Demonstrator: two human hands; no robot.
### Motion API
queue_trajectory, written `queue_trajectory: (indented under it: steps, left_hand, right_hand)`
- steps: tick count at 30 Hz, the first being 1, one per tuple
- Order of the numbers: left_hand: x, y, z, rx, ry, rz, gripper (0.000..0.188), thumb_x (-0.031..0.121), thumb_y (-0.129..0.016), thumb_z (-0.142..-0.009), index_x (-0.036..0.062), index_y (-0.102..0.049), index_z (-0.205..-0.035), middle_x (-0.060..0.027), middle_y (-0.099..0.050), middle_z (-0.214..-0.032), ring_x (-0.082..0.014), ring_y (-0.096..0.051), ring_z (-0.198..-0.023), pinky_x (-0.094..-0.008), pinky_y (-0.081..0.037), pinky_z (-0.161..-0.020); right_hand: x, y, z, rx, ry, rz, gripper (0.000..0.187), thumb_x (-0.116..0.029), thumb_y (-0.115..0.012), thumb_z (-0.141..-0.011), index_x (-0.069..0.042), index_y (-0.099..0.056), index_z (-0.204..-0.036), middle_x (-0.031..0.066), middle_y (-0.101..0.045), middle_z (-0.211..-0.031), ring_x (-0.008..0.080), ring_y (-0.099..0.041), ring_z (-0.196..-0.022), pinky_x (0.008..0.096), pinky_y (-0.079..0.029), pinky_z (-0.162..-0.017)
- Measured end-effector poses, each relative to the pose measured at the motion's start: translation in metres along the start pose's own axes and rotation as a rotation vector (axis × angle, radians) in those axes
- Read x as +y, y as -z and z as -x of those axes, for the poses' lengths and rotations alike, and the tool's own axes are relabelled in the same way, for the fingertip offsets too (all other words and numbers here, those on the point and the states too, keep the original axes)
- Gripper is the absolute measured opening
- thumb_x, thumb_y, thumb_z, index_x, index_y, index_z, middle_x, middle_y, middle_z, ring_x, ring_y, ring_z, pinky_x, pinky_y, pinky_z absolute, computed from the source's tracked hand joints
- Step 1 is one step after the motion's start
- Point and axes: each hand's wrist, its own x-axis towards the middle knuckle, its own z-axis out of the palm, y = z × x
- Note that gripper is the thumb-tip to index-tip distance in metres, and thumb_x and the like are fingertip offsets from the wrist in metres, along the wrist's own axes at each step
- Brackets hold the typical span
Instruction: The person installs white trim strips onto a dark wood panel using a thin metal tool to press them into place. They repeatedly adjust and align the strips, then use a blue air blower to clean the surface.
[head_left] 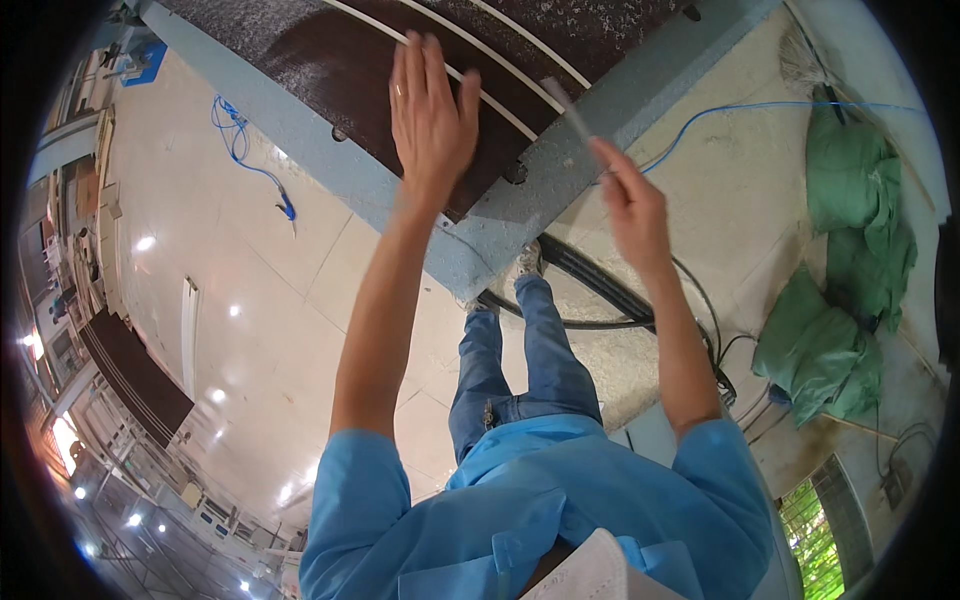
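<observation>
My left hand (432, 115) lies flat on a dark brown panel (330, 90), its fingers stretched out and close together across a white strip. Several white strips (510, 116) run in curves along the panel's face. In my right hand (640, 205) is a narrow, flat-bladed tool like a scraper (568, 105), smeared by motion. Its blade points up and left, its tip over the panel near the ends of the strips. Its handle is mostly hidden in my fingers. Whitish dust or crumbs cover parts of the panel.
The panel rests on a pale blue-grey table (465, 245) whose corner points toward me. Blue hose (690, 122) and black cables (600, 285) run on the right. Green sacks (850, 170) and a broom (803, 65) stand there. A blue air gun (287, 208) lies on the left floor.
</observation>
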Motion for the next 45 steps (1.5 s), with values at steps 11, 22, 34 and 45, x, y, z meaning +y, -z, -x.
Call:
queue_trajectory:
  steps: [11,22,34,45]
  left_hand:
    - [0.039,-0.038,0.067,-0.755,-0.514,0.473,0.078,0.054,-0.060,-0.098,0.0213,-0.031,-0.163,-0.0053,-0.025,-0.171,-0.0306,-0.027,-0.156,-0.0468,-0.020,-0.129]
    - [-0.214,-0.005,-0.083,0.121,0.025,-0.378,0.049,0.041,-0.056,-0.102,0.0047,-0.060,-0.135,-0.0208,-0.057,-0.141,-0.0379,-0.053,-0.132,-0.0512,-0.044,-0.104]
    - [0.029,-0.022,0.065,-0.296,-0.275,0.136,0.048,0.030,-0.070,-0.092,0.0144,-0.064,-0.137,0.0025,-0.059,-0.140,-0.0229,-0.057,-0.114,-0.0392,-0.044,-0.095]
    - [0.026,-0.033,0.056,-0.297,-0.305,0.038,0.054,0.037,-0.069,-0.093,0.0101,-0.060,-0.139,0.0001,-0.057,-0.144,-0.0228,-0.055,-0.116,-0.0399,-0.043,-0.097]
  right_hand:
    - [0.002,0.078,-0.016,0.404,-0.127,-0.032,0.040,-0.014,-0.059,-0.106,-0.012,-0.060,-0.145,-0.0042,-0.054,-0.081,0.0041,-0.047,-0.073,0.0204,-0.038,-0.065]
    - [-0.002,0.041,-0.026,-0.093,0.126,0.454,0.045,-0.003,-0.060,-0.101,-0.016,-0.062,-0.144,0.0065,-0.073,-0.096,0.0159,-0.063,-0.074,0.0306,-0.052,-0.068]
    - [0.003,0.023,-0.037,-0.228,-0.021,0.600,0.056,-0.005,-0.062,-0.096,-0.030,-0.059,-0.146,0.0113,-0.067,-0.088,0.0303,-0.069,-0.080,0.0432,-0.056,-0.070]
    - [0.004,0.022,-0.046,-0.252,-0.003,0.518,0.052,-0.003,-0.062,-0.096,-0.024,-0.061,-0.144,0.0147,-0.072,-0.097,0.0312,-0.072,-0.087,0.0424,-0.057,-0.074]
